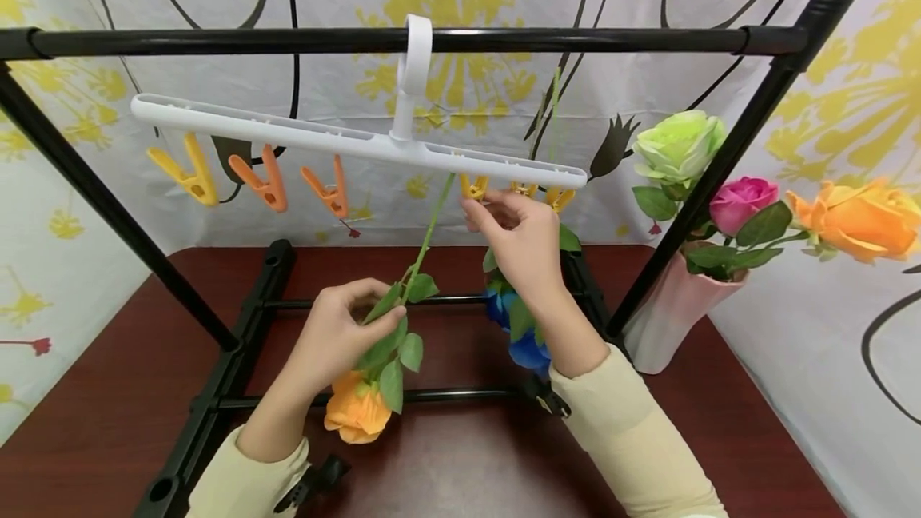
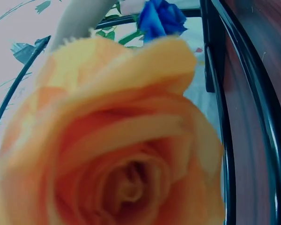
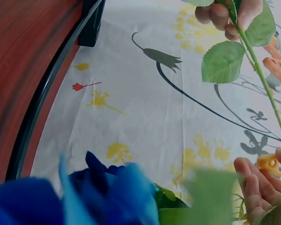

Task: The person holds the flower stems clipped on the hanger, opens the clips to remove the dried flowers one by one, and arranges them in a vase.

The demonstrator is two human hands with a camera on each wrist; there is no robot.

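An orange artificial rose (image 1: pixel 357 410) hangs head down, its leafy stem pinched by my left hand (image 1: pixel 332 336). The bare stem end reaches up to the white clip hanger (image 1: pixel 288 134). My right hand (image 1: pixel 527 245) pinches a yellow clip (image 1: pixel 473 186) on the hanger's underside, just right of that stem end. In the right wrist view the green stem (image 3: pixel 260 70) runs from the left hand toward this clip (image 3: pixel 270 164). Blue roses (image 1: pixel 531 352) hang upside down behind my right forearm. The orange bloom (image 2: pixel 126 140) fills most of the left wrist view.
The hanger hooks over a black rack's top bar (image 1: pixel 576 40) and tilts down to the right. Another yellow clip (image 1: pixel 194 174) and two orange clips (image 1: pixel 265 178) line its left half. A pink vase (image 1: pixel 665 314) with several roses stands right, behind the rack's slanted post.
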